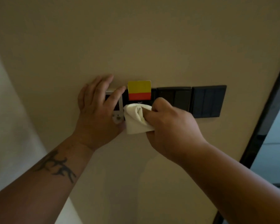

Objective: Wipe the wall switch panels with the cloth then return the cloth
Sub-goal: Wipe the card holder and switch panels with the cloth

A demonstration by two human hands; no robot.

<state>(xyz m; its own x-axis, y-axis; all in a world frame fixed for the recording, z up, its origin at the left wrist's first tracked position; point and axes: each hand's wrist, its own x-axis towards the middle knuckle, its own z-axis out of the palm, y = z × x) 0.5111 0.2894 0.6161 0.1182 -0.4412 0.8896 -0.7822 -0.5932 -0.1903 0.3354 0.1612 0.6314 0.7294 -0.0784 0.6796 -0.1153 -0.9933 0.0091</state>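
Right hand [171,125] clenched on white cloth [136,118], centre frame, below yellow-red card [139,90]. Left hand [98,107] open, flat over thermostat [117,117]. Soft, light, likely bunches easily; best gripped by gathered folds.

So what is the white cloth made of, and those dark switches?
The white cloth looks like soft woven fabric: it folds and bunches in the right hand. The dark switch panels look like smooth, matte plastic, with straight seams and a faint sheen, though glass can't be ruled out.
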